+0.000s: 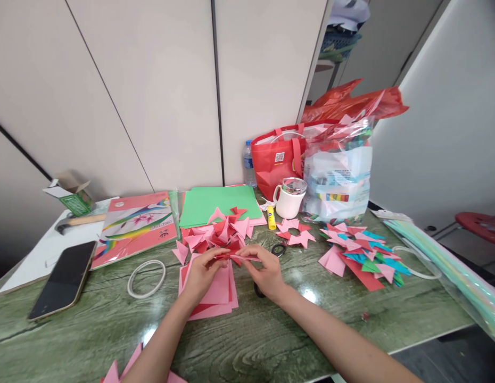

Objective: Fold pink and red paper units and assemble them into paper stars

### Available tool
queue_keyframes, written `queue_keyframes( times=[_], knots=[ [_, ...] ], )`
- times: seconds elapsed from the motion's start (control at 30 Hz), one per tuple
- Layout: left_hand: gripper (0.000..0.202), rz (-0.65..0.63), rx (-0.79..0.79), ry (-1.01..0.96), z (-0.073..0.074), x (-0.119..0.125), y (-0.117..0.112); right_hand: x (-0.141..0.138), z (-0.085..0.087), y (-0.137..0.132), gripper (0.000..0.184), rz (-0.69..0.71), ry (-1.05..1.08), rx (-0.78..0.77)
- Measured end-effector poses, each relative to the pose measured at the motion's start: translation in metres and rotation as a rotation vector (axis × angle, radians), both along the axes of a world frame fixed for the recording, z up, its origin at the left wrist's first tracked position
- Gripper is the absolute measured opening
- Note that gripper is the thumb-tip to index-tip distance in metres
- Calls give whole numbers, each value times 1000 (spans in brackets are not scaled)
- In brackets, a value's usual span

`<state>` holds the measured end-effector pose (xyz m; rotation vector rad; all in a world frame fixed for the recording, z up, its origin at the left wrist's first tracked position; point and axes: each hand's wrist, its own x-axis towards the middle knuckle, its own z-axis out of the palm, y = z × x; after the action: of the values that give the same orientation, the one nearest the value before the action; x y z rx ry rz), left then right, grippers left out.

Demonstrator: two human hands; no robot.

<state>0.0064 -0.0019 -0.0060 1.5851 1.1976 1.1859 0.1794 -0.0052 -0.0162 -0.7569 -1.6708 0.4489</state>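
Pale wall panels (151,80) rise behind a green wood-grained bench (247,340), where a red bag (273,165) and a white mug (289,205) stand toward the back, perhaps to keep them out of the way. Over the middle, red folded paper (232,255) is held up between two hands: the left hand (203,274) pinches one end in its grip, and the right hand (266,271) pinches the other, likely so that the layers stay aligned. Partly beneath the left hand lies a stack of pink and red squares (219,292), and just beyond the held paper sits a heap of folded pieces (209,234), both presumably placed for short reach. Farther right are a yellow glue stick (271,218) and a pointed paper ring (305,238); the hands hide the exact folds.
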Motion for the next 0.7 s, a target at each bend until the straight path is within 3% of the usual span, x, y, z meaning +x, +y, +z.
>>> queue_keyframes(
  times=[0.7],
  knots=[
    [25,11,18,84,-2,0,0,0,-1,0,9,19,-34,34]
  ],
)
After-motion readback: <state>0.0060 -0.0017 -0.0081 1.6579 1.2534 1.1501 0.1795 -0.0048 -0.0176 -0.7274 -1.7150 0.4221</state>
